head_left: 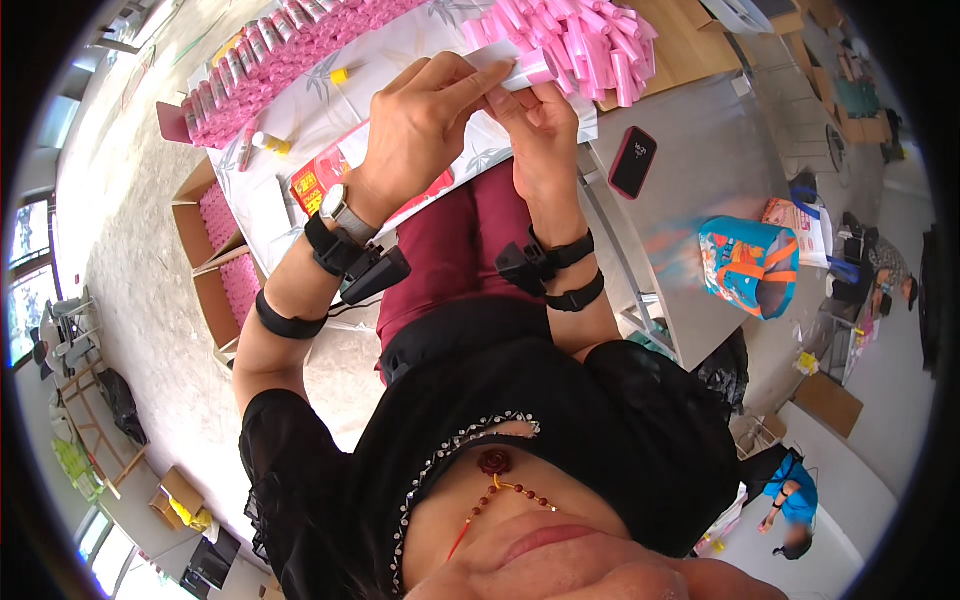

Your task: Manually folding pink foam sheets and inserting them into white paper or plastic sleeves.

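Presently, the left hand and right hand pinch a single pink-and-white tube between the fingers, over the desk and just beside the loose pile. This unit appears to be in process; its completion cannot be determined. The stacked rows at left are presumably finished. The pile presumably remains outstanding.

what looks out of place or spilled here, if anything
Only mildly odd: a small yellow piece sits alone on the tablecloth, apart from the yellow-topped bottle. The pink tubes beyond the right hand form a loose heap, perhaps deliberately. I see no spill or damage.
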`<state>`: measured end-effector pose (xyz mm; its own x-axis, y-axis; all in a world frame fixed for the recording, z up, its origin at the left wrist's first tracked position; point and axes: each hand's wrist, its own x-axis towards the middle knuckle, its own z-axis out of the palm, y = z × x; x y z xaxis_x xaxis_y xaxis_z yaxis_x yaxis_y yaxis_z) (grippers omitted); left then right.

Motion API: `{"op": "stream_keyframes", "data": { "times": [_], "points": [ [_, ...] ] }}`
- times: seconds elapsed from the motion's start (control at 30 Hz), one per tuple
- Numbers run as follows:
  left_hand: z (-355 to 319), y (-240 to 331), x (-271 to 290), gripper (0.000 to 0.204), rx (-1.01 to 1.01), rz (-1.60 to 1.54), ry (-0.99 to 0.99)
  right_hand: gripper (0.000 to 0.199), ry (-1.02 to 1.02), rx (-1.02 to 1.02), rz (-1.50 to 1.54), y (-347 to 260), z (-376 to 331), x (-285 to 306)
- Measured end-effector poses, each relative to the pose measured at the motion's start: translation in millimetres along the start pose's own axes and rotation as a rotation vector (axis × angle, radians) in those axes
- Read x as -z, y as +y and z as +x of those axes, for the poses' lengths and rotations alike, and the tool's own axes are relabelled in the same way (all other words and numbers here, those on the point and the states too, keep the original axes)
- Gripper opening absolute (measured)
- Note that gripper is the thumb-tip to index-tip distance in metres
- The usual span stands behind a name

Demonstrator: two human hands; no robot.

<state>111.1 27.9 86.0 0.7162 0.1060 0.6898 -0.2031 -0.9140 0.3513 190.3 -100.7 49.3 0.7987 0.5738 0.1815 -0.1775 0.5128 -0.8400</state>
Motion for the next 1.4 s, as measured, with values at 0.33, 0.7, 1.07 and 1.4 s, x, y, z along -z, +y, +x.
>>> {"op": "stream_keyframes", "data": {
  "times": [0.33, 0.7, 1.07, 1.4],
  "points": [
    [-2, 8, -9, 0.045, 0.027, 0.082, 0.042, 0.039, 0.026, -0.014, 0.031, 6, 1, 9],
    [-2, 19, -6, 0.054, 0.051, 0.078, 0.002, 0.031, 0.005, 0.023, 0.067, 10, -3, 20],
    [-9, -4, -23, 0.048, 0.084, -0.025, -0.031, 0.035, 0.067, -0.058, -0.032, 10, -2, 18],
    [-10, -4, -35, 0.05, 0.11, -0.02, 0.002, 0.035, 0.093, -0.096, 0.044, 17, 4, 25]
  ]
}}
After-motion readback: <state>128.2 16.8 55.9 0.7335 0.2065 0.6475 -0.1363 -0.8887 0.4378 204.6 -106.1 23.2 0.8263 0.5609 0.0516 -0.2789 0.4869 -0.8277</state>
